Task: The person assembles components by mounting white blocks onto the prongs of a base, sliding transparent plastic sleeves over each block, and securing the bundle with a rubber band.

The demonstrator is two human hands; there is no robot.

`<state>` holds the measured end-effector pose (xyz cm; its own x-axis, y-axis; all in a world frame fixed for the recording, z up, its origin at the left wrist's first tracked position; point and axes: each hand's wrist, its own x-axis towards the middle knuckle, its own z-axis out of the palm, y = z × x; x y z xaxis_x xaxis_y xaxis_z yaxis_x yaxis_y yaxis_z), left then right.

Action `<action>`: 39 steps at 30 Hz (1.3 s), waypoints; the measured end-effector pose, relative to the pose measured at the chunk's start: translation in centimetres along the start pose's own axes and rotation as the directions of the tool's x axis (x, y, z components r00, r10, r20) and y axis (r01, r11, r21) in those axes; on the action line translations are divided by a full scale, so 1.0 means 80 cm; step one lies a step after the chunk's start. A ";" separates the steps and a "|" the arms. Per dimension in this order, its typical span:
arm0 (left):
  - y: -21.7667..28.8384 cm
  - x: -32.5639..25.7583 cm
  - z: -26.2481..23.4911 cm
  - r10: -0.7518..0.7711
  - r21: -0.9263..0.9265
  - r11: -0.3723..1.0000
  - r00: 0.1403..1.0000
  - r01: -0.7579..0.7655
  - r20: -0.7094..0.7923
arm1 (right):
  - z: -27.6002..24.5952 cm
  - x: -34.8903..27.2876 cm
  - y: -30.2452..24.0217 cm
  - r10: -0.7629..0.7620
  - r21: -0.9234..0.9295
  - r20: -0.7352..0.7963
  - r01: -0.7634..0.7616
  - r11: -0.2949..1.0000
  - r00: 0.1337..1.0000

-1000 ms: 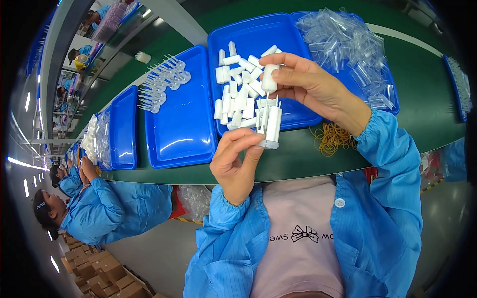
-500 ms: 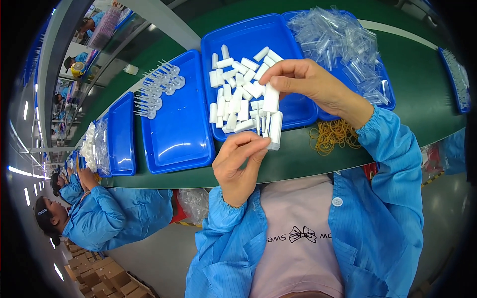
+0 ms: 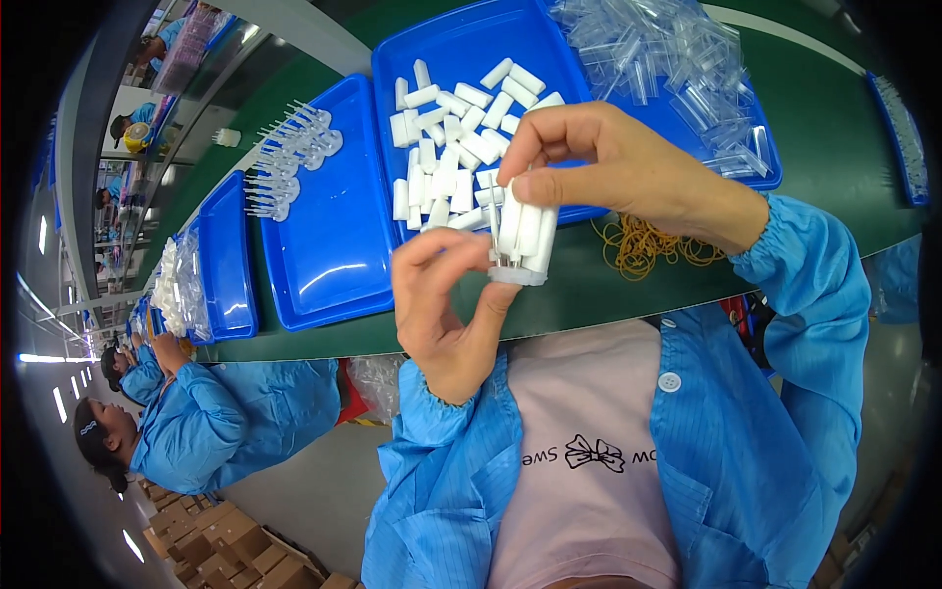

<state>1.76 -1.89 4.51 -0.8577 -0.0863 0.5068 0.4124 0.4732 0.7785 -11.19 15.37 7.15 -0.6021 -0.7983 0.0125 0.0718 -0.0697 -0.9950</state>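
Bare green table lies under my hands, open for passing. Just right, a heap of rubber bands blocks the way. Ahead, the blue tray is crowded with loose white pieces; the tray to its left is mostly free.

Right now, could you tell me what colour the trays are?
Blue trays, clearest in the head view.

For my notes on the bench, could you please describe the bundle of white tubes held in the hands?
The bundle of white tubes is several short, matt plastic-looking pieces packed side by side, standing roughly upright above the green table's near edge. The right hand pinches its top; the left hand's fingertips support its bottom. Whether anything binds it cannot be seen.
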 end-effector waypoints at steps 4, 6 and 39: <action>-0.006 -0.004 0.006 -0.027 -0.135 0.991 0.997 0.017 -0.069 | 0.010 -0.009 0.004 0.000 0.054 -0.010 0.001 0.999 1.000; -0.004 -0.005 0.010 -0.047 -0.156 0.987 0.988 0.024 -0.145 | 0.013 -0.009 0.004 -0.056 0.045 -0.035 0.057 0.997 0.998; -0.009 0.014 0.018 -0.134 -0.052 0.989 0.989 0.137 0.058 | -0.040 0.036 0.047 0.139 0.372 -0.194 -0.058 0.926 0.971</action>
<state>0.08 -1.07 3.94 -0.9216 -0.0982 0.3756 0.3062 0.4109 0.8587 -15.19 14.76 3.16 -0.7289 -0.6691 -0.1450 0.3973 -0.2409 -0.8855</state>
